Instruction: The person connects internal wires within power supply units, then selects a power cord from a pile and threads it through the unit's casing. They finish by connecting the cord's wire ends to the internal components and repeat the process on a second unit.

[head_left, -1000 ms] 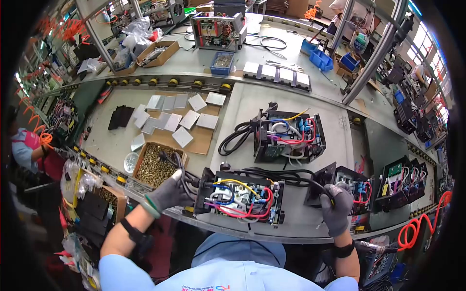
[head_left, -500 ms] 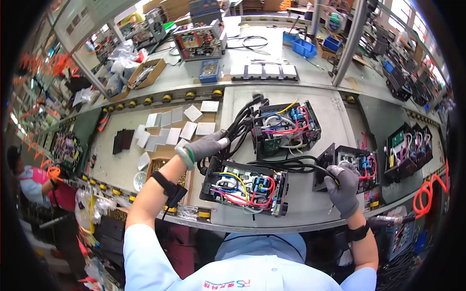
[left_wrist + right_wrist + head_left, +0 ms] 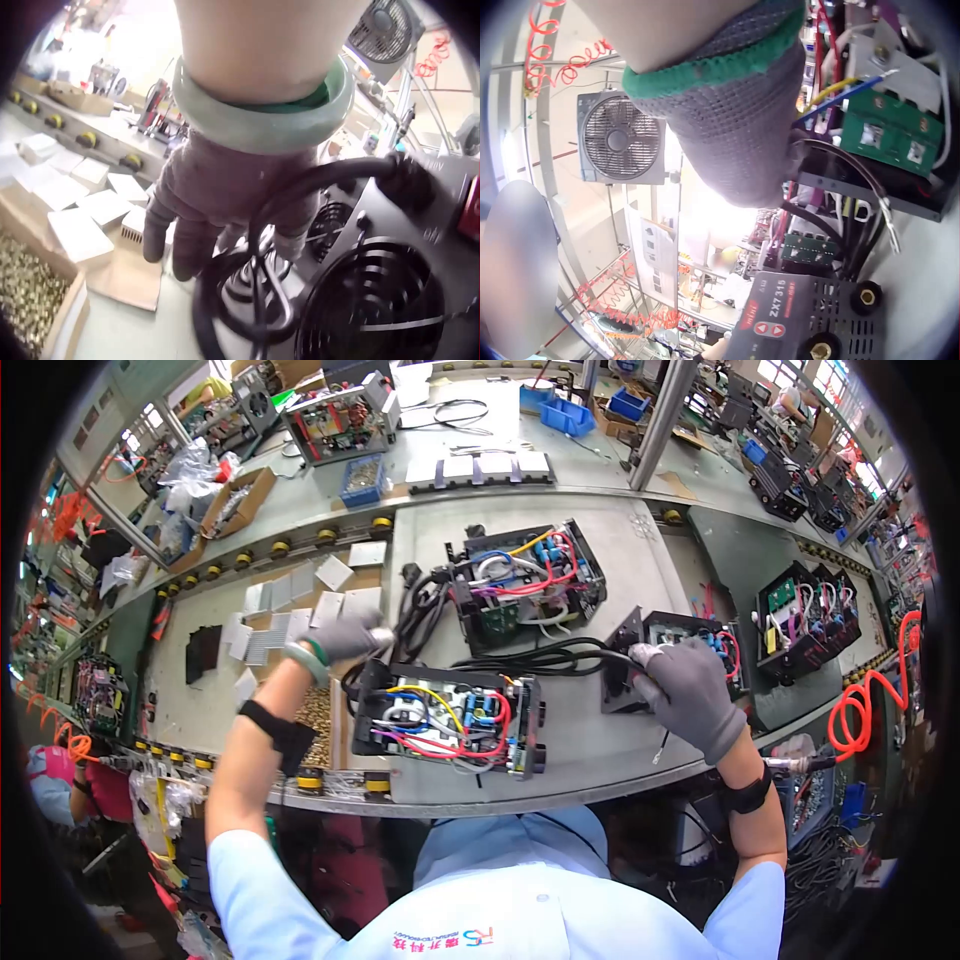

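Observation:
My gloved left hand (image 3: 345, 637) hovers over pale metal plates (image 3: 365, 554), left of the nearest open machine (image 3: 445, 715). In the left wrist view its fingers hang loose, with a looped black cable (image 3: 337, 174) in front of them and a fan-grilled panel (image 3: 367, 300) alongside. My gloved right hand (image 3: 695, 695) grips the end of a black power cable (image 3: 560, 657), which stretches leftward behind the nearest machine. A stripped wire end (image 3: 889, 225) sticks out past that hand in the right wrist view. Another open machine (image 3: 530, 585) with coloured wires stands behind.
Brass fittings fill a cardboard box (image 3: 71, 322) at the left. Another machine (image 3: 622, 660) stands just behind the right hand, and more machines (image 3: 810, 625) sit farther right. A metal post (image 3: 665, 425) rises at the back. An orange coiled hose (image 3: 850, 715) hangs at the right edge.
My left hand moved from the nearest machine's cable to the cables behind it, then drew away leftward. My right hand keeps its grip on the cable end. The head view has shifted.

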A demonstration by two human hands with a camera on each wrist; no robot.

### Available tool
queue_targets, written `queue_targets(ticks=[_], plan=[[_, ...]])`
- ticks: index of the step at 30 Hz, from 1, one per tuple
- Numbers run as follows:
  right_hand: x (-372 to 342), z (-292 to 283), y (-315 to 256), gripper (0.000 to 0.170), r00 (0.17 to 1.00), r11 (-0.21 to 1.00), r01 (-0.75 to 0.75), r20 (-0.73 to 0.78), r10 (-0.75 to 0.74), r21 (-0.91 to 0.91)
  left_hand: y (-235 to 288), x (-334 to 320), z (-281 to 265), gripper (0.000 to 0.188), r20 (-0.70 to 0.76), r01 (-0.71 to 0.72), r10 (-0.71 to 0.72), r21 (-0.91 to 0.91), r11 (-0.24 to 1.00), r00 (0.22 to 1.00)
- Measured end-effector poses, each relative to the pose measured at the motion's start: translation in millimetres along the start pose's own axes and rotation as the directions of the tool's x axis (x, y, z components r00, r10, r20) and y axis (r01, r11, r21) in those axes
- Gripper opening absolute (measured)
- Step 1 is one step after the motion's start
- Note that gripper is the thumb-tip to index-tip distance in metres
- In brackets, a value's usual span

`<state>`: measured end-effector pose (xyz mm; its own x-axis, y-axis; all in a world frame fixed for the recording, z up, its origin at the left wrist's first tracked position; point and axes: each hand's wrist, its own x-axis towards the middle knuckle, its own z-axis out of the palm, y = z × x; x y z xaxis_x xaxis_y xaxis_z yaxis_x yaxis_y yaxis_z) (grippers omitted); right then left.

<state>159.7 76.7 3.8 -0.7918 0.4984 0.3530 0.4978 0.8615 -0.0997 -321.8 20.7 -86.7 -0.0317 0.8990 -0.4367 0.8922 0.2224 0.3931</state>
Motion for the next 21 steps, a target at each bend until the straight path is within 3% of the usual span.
queue_targets(ticks=[2,4,6,8,10,12,14,17,19,21], plan=[[12.2,-7.4,1.1,0.019,1.000,0.999,0.005,0.007,-0.004,-0.048,41.4,-17.8,-38.4,0.042,-0.338,-0.019,0.065,0.136,0.991,0.939],[31.8,-3.6,3.2,0.014,0.991,0.989,0.090,-0.086,-0.101,-0.121,126.7,-51.9,-63.2,0.041,-0.513,-0.271,0.193,-0.080,0.959,0.836],[57.8,-0.8,-6.9,0.007,0.979,0.982,0.132,-0.140,-0.151,-0.135,190.1,-57.1,-43.8,0.035,-0.520,-0.627,0.423,-0.314,0.713,0.742],[74.5,7.6,-21.5,0.010,0.979,0.974,0.158,-0.103,-0.176,-0.164,253.5,-67.5,-23.8,0.036,-0.302,-0.481,0.471,0.046,0.875,0.829],[77.0,9.6,-11.1,0.013,0.976,0.961,0.189,-0.070,-0.207,-0.202,254.0,-36.9,17.7,0.032,-0.324,-0.514,0.427,-0.259,0.818,0.844],[60.8,6.8,13.2,0.005,0.960,0.955,0.281,0.026,-0.280,-0.096,251.8,-25.3,39.1,0.035,-0.187,-0.534,0.502,-0.378,0.757,0.844],[36.5,-13.9,34.1,0.005,0.947,0.935,0.316,0.115,-0.300,-0.163,266.2,-34.1,56.3,0.027,-0.184,-0.515,0.488,-0.149,0.844,0.853],[6.1,-45.1,73.4,0.004,0.949,0.931,0.307,0.142,-0.282,-0.200,273.7,-36.1,56.5,0.024,-0.186,-0.549,0.517,-0.253,0.796,0.835],[-12.7,-52.2,81.4,0.004,0.952,0.914,0.307,0.107,-0.288,-0.267,280.1,-27.7,67.4,0.024,-0.175,-0.623,0.601,-0.122,0.773,0.780],[-20.8,-49.5,82.2,0.005,0.971,0.928,0.236,0.103,-0.214,-0.290,286.3,-25.0,72.7,0.025,-0.144,-0.630,0.616,-0.078,0.773,0.774]])
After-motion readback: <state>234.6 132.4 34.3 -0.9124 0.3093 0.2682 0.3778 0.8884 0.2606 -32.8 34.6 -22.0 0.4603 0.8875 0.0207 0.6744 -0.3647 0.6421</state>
